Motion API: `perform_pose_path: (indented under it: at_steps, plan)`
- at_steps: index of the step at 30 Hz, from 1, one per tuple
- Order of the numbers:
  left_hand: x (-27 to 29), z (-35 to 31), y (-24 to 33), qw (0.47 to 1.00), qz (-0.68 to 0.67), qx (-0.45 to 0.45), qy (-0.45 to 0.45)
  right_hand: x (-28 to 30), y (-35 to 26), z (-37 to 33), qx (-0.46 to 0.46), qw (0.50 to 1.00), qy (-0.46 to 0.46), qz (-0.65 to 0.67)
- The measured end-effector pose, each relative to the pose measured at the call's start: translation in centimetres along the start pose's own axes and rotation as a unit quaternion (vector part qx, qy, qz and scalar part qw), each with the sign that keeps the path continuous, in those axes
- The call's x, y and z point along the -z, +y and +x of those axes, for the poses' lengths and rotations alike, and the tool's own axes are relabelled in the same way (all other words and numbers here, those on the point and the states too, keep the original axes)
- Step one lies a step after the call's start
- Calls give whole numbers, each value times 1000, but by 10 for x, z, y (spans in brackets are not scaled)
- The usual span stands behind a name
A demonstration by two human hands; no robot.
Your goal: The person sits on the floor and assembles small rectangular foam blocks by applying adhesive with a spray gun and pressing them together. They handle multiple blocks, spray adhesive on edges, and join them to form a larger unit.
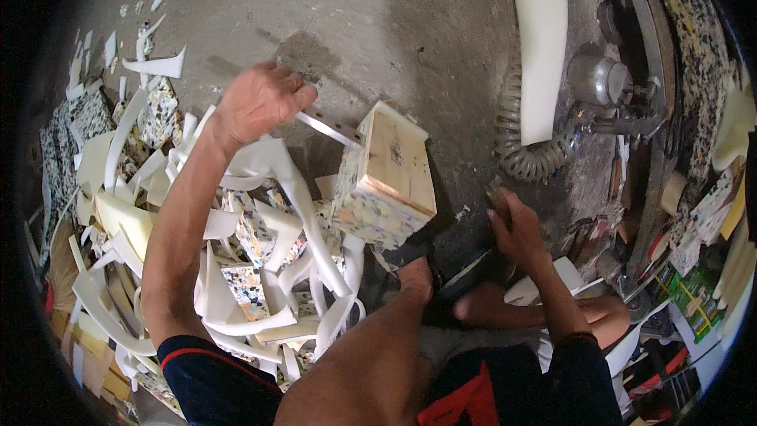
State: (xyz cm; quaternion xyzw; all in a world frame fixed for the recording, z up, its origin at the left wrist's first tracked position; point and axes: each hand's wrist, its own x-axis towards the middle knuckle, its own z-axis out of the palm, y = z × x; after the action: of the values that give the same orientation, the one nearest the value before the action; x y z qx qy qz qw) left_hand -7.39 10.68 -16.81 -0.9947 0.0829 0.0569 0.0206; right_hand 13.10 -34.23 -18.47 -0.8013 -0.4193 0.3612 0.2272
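Observation:
My left hand (pixel 264 99) is closed around a narrow pale strip (pixel 330 129). The strip's far end meets the upper left edge of a block (pixel 398 162) with a bare wooden top and speckled foam sides. The block sits tilted in front of me, just beyond my foot. My right hand (pixel 516 229) is off to the block's right, low above the floor, with its fingers curled in. A small brownish end (pixel 497 199) shows at its fingertips; the rest of what it holds is hidden, so I cannot tell its kind.
White and speckled foam offcuts (pixel 268 244) heap up on the left, under my left forearm. At the right lie a long white foam piece (pixel 538 47), a coiled clear hose (pixel 512 126) and a metal machine part (pixel 599 79). Green packaging (pixel 694 300) lies at the lower right.

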Motion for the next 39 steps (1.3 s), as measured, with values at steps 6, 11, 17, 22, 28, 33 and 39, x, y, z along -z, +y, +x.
perform_pose_path:
  at_steps: [6, 11, 17, 22, 28, 33, 39]
  plan:
    - [-27, 23, -6, 990, 60, 130, -3, -7, 20, 15, 40, 999, -13, -4]
    - [-51, 21, 8, 967, 68, 242, 39, -7, 33, 18, 7, 998, -49, -25]
    - [-62, 10, 12, 962, 42, 269, 30, -10, 39, 23, 33, 997, -55, -30]
    - [-61, 10, 10, 964, 39, 262, 26, -11, 32, 39, 3, 993, -109, -48]
    - [-60, 11, 10, 964, 36, 264, 12, -23, 29, 70, 92, 993, -61, -40]
    - [-61, 11, 11, 963, 20, 270, 13, -23, 35, 60, 62, 993, -80, -57]
    - [-57, 12, 12, 963, 21, 267, 8, -20, 35, 50, 38, 993, -92, -58]
